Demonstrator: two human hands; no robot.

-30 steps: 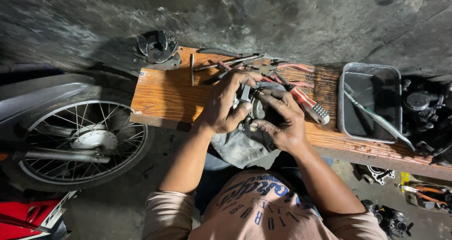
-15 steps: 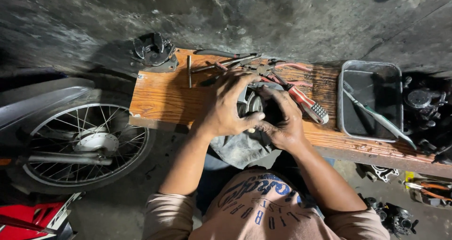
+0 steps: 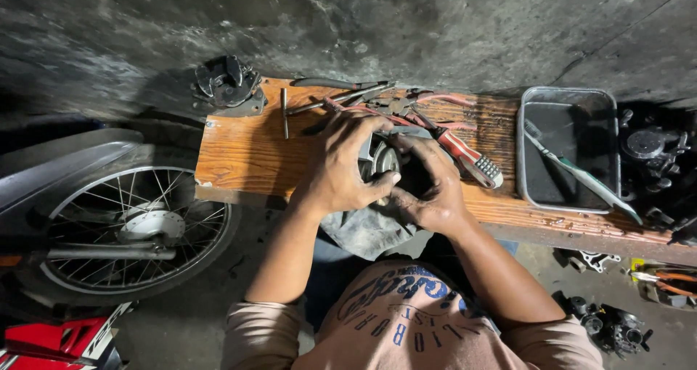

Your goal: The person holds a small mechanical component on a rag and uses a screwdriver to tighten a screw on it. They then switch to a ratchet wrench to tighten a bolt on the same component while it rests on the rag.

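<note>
Both my hands close around a round metal engine part [image 3: 379,159] on a wooden bench [image 3: 239,156]. My left hand [image 3: 341,165] covers its left side and top, thumb pressed across the front. My right hand [image 3: 428,185] grips its right side, fingers curled over it. A grey rag [image 3: 367,232] hangs under the part over the bench's front edge. Most of the part is hidden by my fingers.
Pliers with red handles [image 3: 435,101], a T-handle wrench [image 3: 284,112] and a red-handled screwdriver [image 3: 470,156] lie behind my hands. A metal tray [image 3: 570,148] holding a toothbrush [image 3: 581,172] sits to the right. A motorcycle wheel [image 3: 123,228] stands at left; engine parts [image 3: 653,152] far right.
My left hand has slid further over the metal part, and my right hand has closed tighter on its right side. The view has shifted slightly.
</note>
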